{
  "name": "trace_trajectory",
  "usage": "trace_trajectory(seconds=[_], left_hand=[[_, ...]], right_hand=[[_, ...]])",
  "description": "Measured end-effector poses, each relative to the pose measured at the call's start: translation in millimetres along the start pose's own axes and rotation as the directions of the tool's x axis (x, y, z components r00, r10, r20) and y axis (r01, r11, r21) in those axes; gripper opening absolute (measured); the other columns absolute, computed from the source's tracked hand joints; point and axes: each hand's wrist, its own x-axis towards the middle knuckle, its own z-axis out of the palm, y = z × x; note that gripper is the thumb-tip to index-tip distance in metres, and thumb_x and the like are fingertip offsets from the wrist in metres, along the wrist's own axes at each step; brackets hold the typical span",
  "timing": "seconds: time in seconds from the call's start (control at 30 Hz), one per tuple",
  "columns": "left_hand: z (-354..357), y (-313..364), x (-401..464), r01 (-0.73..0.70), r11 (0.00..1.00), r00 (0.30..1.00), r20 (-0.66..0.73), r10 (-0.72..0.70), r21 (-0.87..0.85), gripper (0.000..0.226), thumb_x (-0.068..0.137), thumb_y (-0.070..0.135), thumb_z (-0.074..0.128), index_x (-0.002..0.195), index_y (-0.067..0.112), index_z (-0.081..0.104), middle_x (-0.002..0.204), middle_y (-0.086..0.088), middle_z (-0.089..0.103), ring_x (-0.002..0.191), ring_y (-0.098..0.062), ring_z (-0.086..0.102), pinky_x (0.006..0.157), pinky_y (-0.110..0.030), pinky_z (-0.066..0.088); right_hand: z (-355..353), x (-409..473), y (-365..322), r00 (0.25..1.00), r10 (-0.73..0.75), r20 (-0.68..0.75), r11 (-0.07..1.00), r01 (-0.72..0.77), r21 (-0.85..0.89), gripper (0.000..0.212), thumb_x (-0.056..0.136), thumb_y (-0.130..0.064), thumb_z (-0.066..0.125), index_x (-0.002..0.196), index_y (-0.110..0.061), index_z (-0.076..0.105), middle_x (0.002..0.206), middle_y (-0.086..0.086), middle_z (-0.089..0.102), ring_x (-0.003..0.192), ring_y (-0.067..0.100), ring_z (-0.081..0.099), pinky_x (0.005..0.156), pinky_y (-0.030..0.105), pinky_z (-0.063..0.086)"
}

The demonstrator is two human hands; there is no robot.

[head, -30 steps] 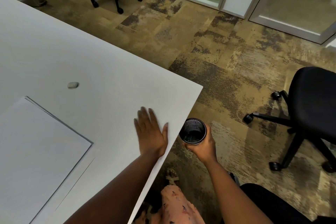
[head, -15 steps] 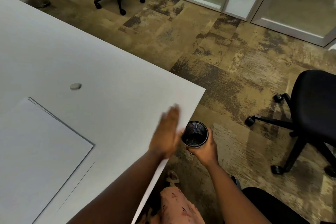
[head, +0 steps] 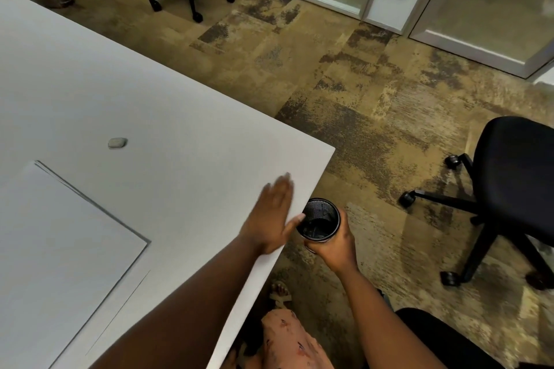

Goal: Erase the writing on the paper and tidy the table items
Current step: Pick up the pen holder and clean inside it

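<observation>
Black mesh cup (head: 320,219) in right hand (head: 337,241) grip, beside table (head: 180,117) edge.

table (head: 168,105): matt white, smooth; cup (head: 320,219): black metal mesh; paper (head: 60,243): matt

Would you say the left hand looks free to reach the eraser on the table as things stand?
Probably yes. The left hand is open and empty at the table edge, and only bare tabletop lies between it and the eraser. The right hand holds the mesh cup.

The left hand's fingers (head: 280,189) are motion-blurred; the paper (head: 54,249) runs off the frame's left edge.
</observation>
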Motion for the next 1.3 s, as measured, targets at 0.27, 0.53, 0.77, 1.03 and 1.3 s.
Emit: trace_trajectory(seconds=[0.27,0.53,0.77,1.03,1.3], left_hand=[[-12,-18,-7,0.426,0.901,0.853,-0.295,-0.431,-0.086,0.083,0.081,0.054,-0.002,0.146,0.003,0.000,0.157,-0.013,-0.004,0.146,-0.022,-0.005,0.119,-0.038,-0.007],[-5,2,-1,0.100,0.991,0.995,-0.008,-0.099,0.088,0.091,0.075,0.066,-0.013,0.145,0.008,-0.013,0.150,-0.008,-0.023,0.145,-0.024,-0.015,0.115,-0.037,-0.015],[-5,24,-1,-0.214,0.974,0.970,-0.130,0.204,-0.072,0.069,0.091,0.053,0.013,0.146,0.013,0.004,0.154,0.001,0.000,0.144,-0.013,-0.002,0.119,-0.030,-0.008],[1,2,1,0.254,0.966,0.965,-0.086,-0.249,0.049,0.099,0.069,0.071,-0.019,0.143,0.005,-0.016,0.153,-0.017,-0.021,0.143,-0.031,-0.018,0.114,-0.039,-0.013],[10,48,-1,-0.288,0.946,0.930,0.193,0.313,-0.146,0.075,0.093,0.053,0.023,0.147,0.009,-0.007,0.157,-0.006,-0.007,0.145,-0.014,-0.005,0.119,-0.031,-0.005]], right_hand=[[-3,1,0,1.000,0.005,0.004,1.000,-0.005,0.006,0.097,0.052,-0.016,0.087,0.132,-0.017,0.032,0.131,0.013,0.051,0.121,0.031,0.047,0.096,0.038,0.045],[-2,2,-5,1.000,-0.001,-0.006,1.000,0.001,0.008,0.093,0.052,-0.017,0.086,0.129,-0.017,0.034,0.128,0.013,0.054,0.117,0.030,0.051,0.095,0.040,0.048],[-6,2,-7,1.000,-0.009,-0.009,0.999,0.009,0.031,0.089,0.057,-0.015,0.084,0.131,-0.018,0.034,0.128,0.012,0.054,0.116,0.030,0.052,0.091,0.038,0.048],[-8,2,-9,1.000,0.000,-0.024,1.000,0.000,-0.002,0.093,0.052,-0.017,0.087,0.129,-0.017,0.034,0.129,0.012,0.053,0.118,0.029,0.050,0.092,0.030,0.042],[-7,0,-7,0.999,0.051,-0.005,0.999,-0.051,0.018,0.062,0.081,-0.012,0.064,0.133,-0.017,0.031,0.126,0.015,0.055,0.107,0.026,0.055,0.077,0.026,0.041]])
